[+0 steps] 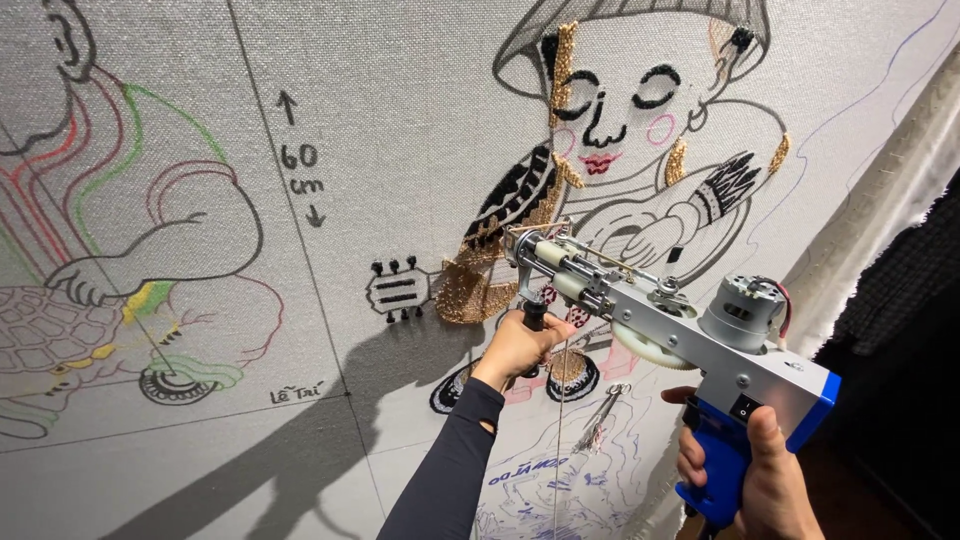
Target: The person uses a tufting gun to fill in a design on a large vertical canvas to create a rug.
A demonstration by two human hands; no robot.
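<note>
A grey cloth (pixel 400 120) with drawn figures fills the view. Against it, tip touching, a tufting gun (pixel 660 320) slants between the hands. The right hand (pixel 755 475) is wrapped around its blue grip; the left hand (pixel 520 345) is closed around the black front handle.

upright grey tufting cloth (pixel 400 120), drawn figures, gold and black yarn patches (pixel 480 280) tufted in.

No packages, signs or screens in view, only hand-drawn markings on the pale tufting cloth (pixel 400 120) — a black measurement note with arrows (pixel 300 158) upper left, a small black scribbled signature (pixel 296 392) lower left, blue handwriting (pixel 528 470) near the bottom
</note>
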